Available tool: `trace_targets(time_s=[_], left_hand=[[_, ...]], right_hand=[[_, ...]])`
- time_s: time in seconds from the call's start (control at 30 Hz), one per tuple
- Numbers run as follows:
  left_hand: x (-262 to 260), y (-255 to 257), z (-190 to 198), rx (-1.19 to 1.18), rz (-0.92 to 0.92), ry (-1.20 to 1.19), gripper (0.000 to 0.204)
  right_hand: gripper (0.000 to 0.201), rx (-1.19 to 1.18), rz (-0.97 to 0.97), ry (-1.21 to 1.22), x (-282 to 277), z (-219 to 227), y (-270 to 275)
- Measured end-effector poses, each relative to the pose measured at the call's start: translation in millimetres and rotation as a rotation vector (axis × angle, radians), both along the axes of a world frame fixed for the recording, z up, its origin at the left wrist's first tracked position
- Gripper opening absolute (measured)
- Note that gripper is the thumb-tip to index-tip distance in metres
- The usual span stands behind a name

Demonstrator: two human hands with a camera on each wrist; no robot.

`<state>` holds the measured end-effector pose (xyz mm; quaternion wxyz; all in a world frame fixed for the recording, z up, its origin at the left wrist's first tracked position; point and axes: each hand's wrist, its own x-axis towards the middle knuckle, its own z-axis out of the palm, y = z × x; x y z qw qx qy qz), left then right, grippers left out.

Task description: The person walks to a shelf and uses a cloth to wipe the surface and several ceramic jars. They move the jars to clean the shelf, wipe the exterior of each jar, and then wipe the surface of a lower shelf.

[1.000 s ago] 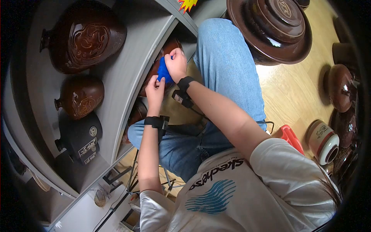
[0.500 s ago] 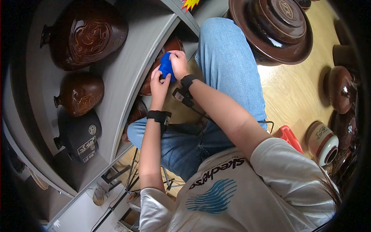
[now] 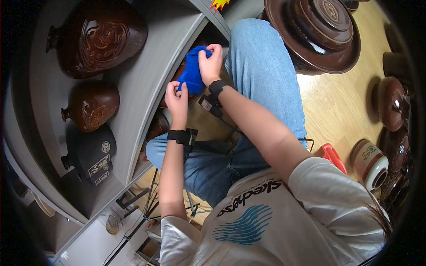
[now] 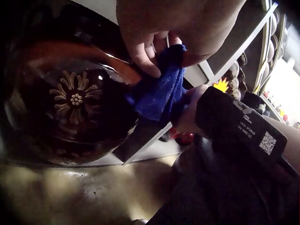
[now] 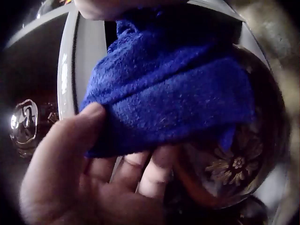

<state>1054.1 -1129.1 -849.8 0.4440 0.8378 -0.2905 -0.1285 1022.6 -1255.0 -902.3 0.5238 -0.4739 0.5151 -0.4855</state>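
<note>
A blue cloth [image 3: 191, 71] is stretched between the two hands, over a glossy brown vessel low in the shelf. The left hand [image 3: 177, 102] pinches its lower end, and the right hand [image 3: 211, 65] pinches the upper end. In the left wrist view the cloth [image 4: 159, 96] hangs in folds from the left hand [image 4: 180, 26], beside the vessel [image 4: 35, 112] with its raised flower. In the right wrist view the right hand [image 5: 101, 183] has its thumb on the cloth [image 5: 164, 93] and fingers behind; the vessel [image 5: 269, 117] is partly covered.
Brown vases [image 3: 100, 42] and a black flask [image 3: 91, 153] lie on the grey shelf [image 3: 146, 57] at left. A large brown lidded jar [image 3: 310, 33] stands beyond the right knee. More jars, a red object [image 3: 333, 157] and a striped pot [image 3: 370, 162] are on the right.
The bunched cloth has been spread out wider. The right hand has moved up and slightly right, while the left has shifted a little down and left from half a second ago.
</note>
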Motion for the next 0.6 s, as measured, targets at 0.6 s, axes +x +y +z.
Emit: trace_targets(time_s=[0.6], left_hand=[[2, 17, 10, 0.557, -0.49, -0.783, 0.054]], right_hand=[[0.041, -0.517, 0.633, 0.35, 1, -11, 40]])
